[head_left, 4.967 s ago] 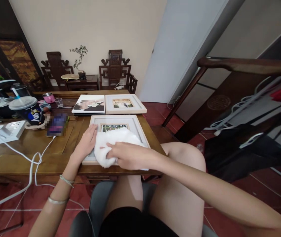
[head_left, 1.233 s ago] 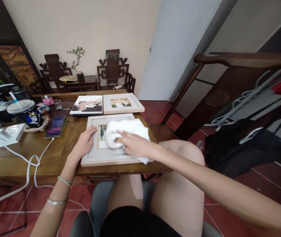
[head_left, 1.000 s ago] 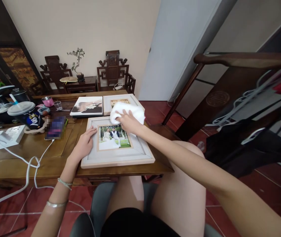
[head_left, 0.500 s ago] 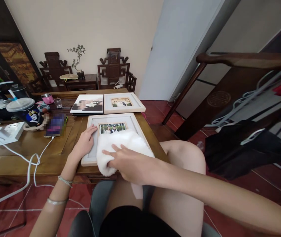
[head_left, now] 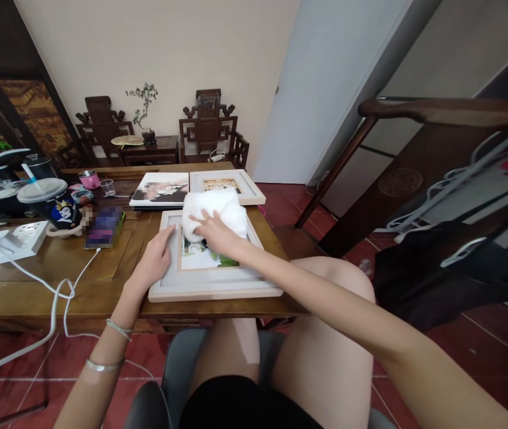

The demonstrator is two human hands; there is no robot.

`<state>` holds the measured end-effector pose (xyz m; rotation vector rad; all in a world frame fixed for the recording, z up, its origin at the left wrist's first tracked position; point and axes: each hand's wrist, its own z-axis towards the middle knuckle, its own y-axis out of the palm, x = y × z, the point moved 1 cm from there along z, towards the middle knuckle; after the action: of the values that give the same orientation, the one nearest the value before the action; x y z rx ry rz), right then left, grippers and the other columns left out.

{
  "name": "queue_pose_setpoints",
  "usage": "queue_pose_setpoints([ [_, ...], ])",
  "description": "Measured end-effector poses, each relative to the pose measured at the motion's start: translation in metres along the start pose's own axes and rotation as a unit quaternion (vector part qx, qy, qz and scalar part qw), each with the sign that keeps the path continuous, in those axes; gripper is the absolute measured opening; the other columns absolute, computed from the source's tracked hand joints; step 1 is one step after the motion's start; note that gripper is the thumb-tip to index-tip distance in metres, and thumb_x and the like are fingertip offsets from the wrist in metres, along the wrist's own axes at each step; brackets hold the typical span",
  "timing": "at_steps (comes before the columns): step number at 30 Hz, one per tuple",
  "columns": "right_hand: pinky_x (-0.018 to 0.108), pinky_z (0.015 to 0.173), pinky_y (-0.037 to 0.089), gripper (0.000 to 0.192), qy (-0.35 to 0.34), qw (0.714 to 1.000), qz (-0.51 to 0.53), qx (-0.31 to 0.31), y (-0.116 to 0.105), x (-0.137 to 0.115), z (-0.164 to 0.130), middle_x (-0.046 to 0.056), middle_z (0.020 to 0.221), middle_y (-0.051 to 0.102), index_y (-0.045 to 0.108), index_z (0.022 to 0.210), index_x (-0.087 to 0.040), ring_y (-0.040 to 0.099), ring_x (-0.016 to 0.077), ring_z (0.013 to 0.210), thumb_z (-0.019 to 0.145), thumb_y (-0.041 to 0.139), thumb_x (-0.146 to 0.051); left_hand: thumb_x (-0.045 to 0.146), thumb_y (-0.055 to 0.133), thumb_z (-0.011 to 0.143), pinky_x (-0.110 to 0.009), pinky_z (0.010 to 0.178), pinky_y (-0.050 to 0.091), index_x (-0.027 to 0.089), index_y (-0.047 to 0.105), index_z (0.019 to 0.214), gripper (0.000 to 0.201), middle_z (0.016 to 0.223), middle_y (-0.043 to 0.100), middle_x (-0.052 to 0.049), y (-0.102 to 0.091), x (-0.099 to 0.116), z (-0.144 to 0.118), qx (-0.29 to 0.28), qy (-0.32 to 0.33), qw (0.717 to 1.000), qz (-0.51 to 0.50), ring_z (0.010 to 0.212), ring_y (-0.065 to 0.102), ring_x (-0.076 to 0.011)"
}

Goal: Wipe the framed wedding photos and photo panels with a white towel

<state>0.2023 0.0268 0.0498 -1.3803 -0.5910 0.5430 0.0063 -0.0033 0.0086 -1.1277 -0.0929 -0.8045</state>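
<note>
**Cloth on the far half of the framed photo, left hand steadying**

We see the right hand pressed flat on a bunched white cloth, fingers spread over it more than curled round it; it grips the cloth by pressure against the glass. The cloth covers the upper part of the picture in the near photo frame, which lies flat at the bench's front edge, just ahead of the person's knees.

The left hand lies released, palm down, on the frame's left border, thumb toward the picture. We judge that it is there to keep the frame from sliding under the cloth; nothing is grasped.

Beyond the near frame, a second photo frame and an unframed print lie side by side, the cloth overlapping the second frame's near edge in this view.

Bench: dark wood, a raised border round a sunken panel. On its left, a lidded cup with straw, a white power strip with cable trailing off the front edge, and a blurred phone-like item.

Room: red tiled floor, carved wooden chairs against a pale wall, a dark handrail to the right.
</note>
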Motion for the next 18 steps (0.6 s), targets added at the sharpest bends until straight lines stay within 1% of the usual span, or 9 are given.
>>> queue_pose_setpoints([
  [3,0.058,0.097,0.037,0.05,-0.055,0.996,0.047,-0.054,-0.013,-0.03,-0.024,0.013,0.148,0.039,0.067,0.103,-0.014,0.038,0.0383,0.13,0.067,0.042,0.012,0.008,0.036,0.078,-0.044,0.111,0.034,0.013,0.044,0.136,0.059,0.137,0.052,-0.013,0.001,-0.001,0.0,0.01,0.003,1.0,-0.013,0.128,0.048,-0.0228],
  [5,0.05,0.092,0.042,0.047,-0.088,0.987,0.089,-0.1,-0.028,-0.044,-0.046,0.017,0.138,0.051,0.068,0.098,-0.013,0.048,0.0361,0.122,0.066,0.044,0.012,0.008,0.036,0.078,-0.044,0.111,0.034,0.012,0.042,0.137,0.06,0.138,0.052,-0.013,0.002,0.0,0.0,0.012,-0.003,1.0,-0.018,0.129,0.047,-0.0232],
  [7,0.038,0.086,0.046,0.044,-0.122,0.973,0.141,-0.139,-0.044,-0.052,-0.068,0.016,0.117,0.065,0.069,0.096,-0.014,0.058,0.0298,0.108,0.068,0.045,0.01,0.008,0.036,0.078,-0.044,0.111,0.033,0.011,0.041,0.138,0.06,0.138,0.051,-0.014,0.002,0.0,-0.001,0.011,-0.011,1.0,-0.022,0.129,0.046,-0.0236],
  [8,0.033,0.083,0.046,0.043,-0.133,0.966,0.163,-0.153,-0.051,-0.054,-0.076,0.014,0.107,0.068,0.07,0.096,-0.015,0.062,0.0268,0.101,0.069,0.045,0.008,0.008,0.036,0.078,-0.044,0.111,0.033,0.01,0.04,0.138,0.06,0.138,0.051,-0.015,0.002,0.001,-0.001,0.009,-0.014,1.0,-0.024,0.13,0.046,-0.0237],
  [9,0.03,0.08,0.047,0.042,-0.14,0.96,0.18,-0.16,-0.056,-0.055,-0.083,0.012,0.099,0.069,0.07,0.097,-0.016,0.063,0.0246,0.095,0.069,0.046,0.006,0.008,0.036,0.078,-0.044,0.111,0.033,0.009,0.04,0.138,0.06,0.138,0.051,-0.015,0.002,0.001,-0.001,0.008,-0.016,0.999,-0.027,0.13,0.046,-0.0238],
  [11,0.028,0.077,0.046,0.045,-0.138,0.958,0.195,-0.159,-0.061,-0.055,-0.089,0.01,0.095,0.069,0.069,0.102,-0.017,0.063,0.0235,0.095,0.07,0.047,0.004,0.009,0.035,0.079,-0.043,0.112,0.033,0.007,0.04,0.138,0.059,0.138,0.05,-0.017,0.002,0.002,-0.001,0.008,-0.018,0.999,-0.033,0.13,0.045,-0.024],
  [13,0.03,0.082,0.046,0.048,-0.124,0.964,0.186,-0.145,-0.055,-0.052,-0.084,0.011,0.101,0.069,0.068,0.107,-0.017,0.06,0.0263,0.106,0.07,0.047,0.004,0.009,0.035,0.079,-0.043,0.112,0.032,0.006,0.04,0.138,0.059,0.139,0.05,-0.018,0.002,0.001,-0.001,0.006,-0.017,0.999,-0.034,0.131,0.045,-0.024],
  [15,0.037,0.094,0.042,0.05,-0.108,0.974,0.162,-0.115,-0.042,-0.045,-0.07,0.013,0.117,0.065,0.066,0.111,-0.015,0.05,0.0301,0.122,0.07,0.046,0.005,0.009,0.035,0.079,-0.043,0.112,0.031,0.006,0.04,0.138,0.059,0.14,0.048,-0.018,0.002,0.0,-0.001,0.002,-0.009,1.0,-0.03,0.131,0.044,-0.0235],
  [18,0.054,0.105,0.031,0.053,-0.069,0.992,0.091,-0.059,-0.019,-0.03,-0.036,0.014,0.146,0.041,0.061,0.119,-0.013,0.03,0.0374,0.136,0.072,0.043,0.005,0.01,0.034,0.081,-0.043,0.113,0.03,0.009,0.04,0.138,0.057,0.141,0.048,-0.016,0.0,0.0,-0.001,0.0,0.002,1.0,-0.029,0.131,0.044,-0.0223],
])
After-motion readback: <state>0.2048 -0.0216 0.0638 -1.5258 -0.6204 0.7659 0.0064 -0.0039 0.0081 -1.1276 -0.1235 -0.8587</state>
